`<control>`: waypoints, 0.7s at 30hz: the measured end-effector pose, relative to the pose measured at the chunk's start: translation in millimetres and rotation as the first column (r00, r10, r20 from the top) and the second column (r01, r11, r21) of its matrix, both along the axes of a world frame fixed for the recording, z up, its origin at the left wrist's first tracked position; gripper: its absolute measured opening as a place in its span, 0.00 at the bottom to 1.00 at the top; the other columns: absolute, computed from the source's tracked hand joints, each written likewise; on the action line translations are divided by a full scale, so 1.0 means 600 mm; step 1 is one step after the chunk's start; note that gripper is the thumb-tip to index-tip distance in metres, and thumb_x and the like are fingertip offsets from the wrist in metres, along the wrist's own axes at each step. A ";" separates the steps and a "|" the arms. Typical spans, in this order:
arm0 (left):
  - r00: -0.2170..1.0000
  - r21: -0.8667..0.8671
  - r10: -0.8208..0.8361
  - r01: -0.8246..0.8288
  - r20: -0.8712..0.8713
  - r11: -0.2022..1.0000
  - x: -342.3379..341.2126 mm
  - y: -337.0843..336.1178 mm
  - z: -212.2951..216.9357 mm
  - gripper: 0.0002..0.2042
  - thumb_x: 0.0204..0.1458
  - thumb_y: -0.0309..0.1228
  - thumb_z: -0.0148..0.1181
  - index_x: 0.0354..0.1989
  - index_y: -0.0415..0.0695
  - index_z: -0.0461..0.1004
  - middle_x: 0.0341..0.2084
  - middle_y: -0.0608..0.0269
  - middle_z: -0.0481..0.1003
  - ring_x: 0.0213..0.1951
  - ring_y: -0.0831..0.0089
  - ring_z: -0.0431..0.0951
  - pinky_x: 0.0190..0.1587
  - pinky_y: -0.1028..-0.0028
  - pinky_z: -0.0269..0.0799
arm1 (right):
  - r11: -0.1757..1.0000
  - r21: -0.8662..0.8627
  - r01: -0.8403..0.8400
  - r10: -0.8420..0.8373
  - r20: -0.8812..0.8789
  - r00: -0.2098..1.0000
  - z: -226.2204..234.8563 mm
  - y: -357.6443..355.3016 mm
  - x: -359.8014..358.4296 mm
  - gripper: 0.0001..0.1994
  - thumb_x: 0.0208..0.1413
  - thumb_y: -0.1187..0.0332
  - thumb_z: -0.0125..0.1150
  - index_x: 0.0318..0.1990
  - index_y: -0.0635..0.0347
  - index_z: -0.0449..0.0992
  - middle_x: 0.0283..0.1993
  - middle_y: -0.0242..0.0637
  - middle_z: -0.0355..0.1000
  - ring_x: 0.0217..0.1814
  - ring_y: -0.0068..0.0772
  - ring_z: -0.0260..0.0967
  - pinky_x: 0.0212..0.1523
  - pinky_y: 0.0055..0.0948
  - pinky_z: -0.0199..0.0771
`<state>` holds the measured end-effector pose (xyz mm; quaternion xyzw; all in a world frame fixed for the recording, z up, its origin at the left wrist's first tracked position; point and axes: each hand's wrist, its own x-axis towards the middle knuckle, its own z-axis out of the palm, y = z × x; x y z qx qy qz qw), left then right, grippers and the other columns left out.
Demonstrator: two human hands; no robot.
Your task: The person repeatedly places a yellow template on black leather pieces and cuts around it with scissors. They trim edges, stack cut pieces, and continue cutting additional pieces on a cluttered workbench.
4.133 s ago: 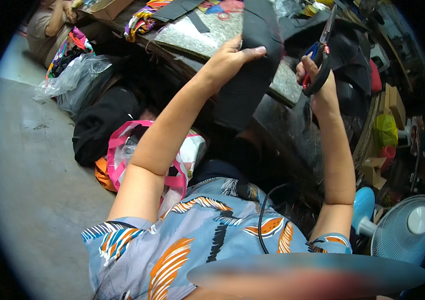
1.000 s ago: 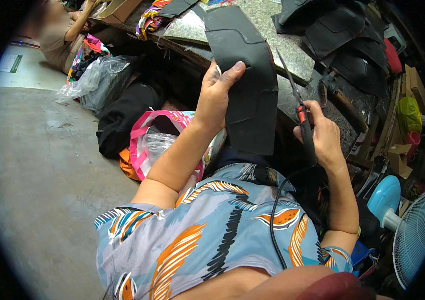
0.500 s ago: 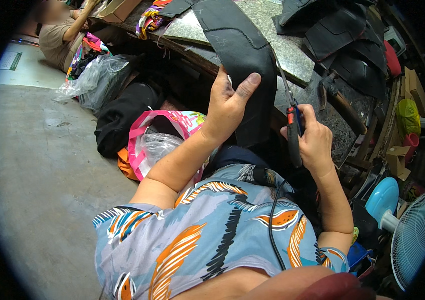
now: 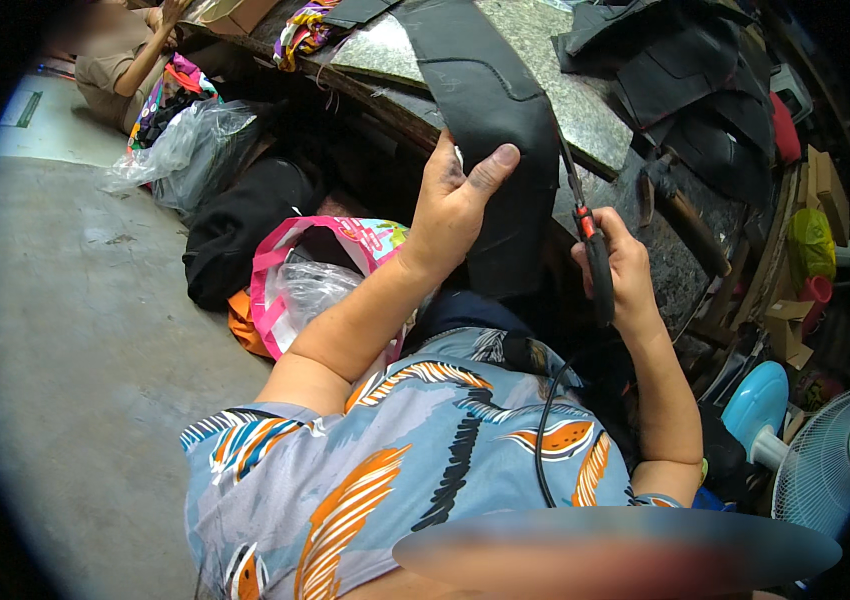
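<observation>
A long black leather-like piece with a stitched curved seam hangs over the near edge of the workbench. My left hand grips its left edge, thumb on top and fingers underneath. Scissors with black and red handles are in my right hand, fingers closed round them. Their blades point up along the right edge of the black piece, and the tips reach its side. Whether the blades bite into the material cannot be made out.
Black cut pieces are heaped on the bench beyond a stone slab. A hammer lies to the right. Below my left arm stands a pink-edged bag. At lower right is a fan. Another person sits at far left.
The scissors have shifted slightly to the right, and their handles look closer together. The black piece has moved slightly right. My left hand keeps its hold.
</observation>
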<state>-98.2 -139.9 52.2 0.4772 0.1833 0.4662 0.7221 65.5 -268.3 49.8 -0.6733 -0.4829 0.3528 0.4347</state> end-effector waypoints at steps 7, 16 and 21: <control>0.984 -0.198 0.000 0.035 0.176 0.980 -0.021 0.019 -0.005 0.22 0.58 0.26 0.54 0.61 0.39 0.62 0.50 0.61 0.72 0.51 0.74 0.71 0.58 0.74 0.65 | 0.980 -0.193 0.051 -0.054 -0.014 0.998 -0.019 0.049 0.060 0.14 0.56 0.62 0.65 0.42 0.62 0.72 0.20 0.30 0.69 0.20 0.20 0.66 0.24 0.26 0.64; 0.994 -0.077 0.107 -0.104 0.036 0.992 -0.049 0.056 -0.008 0.23 0.57 0.22 0.58 0.60 0.39 0.60 0.48 0.61 0.72 0.49 0.76 0.72 0.56 0.74 0.67 | 0.988 -0.114 0.102 0.013 0.727 0.686 0.021 0.306 0.121 0.23 0.50 0.49 0.65 0.40 0.62 0.78 0.36 0.51 0.77 0.40 0.52 0.76 0.40 0.44 0.72; 0.989 0.004 0.150 -0.149 -0.016 0.989 -0.068 0.063 -0.005 0.22 0.58 0.21 0.58 0.60 0.37 0.62 0.50 0.59 0.72 0.51 0.74 0.73 0.57 0.74 0.67 | 0.977 -0.126 0.172 0.021 0.859 0.512 0.034 0.417 0.097 0.24 0.47 0.47 0.69 0.41 0.60 0.80 0.44 0.49 0.78 0.49 0.50 0.76 0.45 0.46 0.75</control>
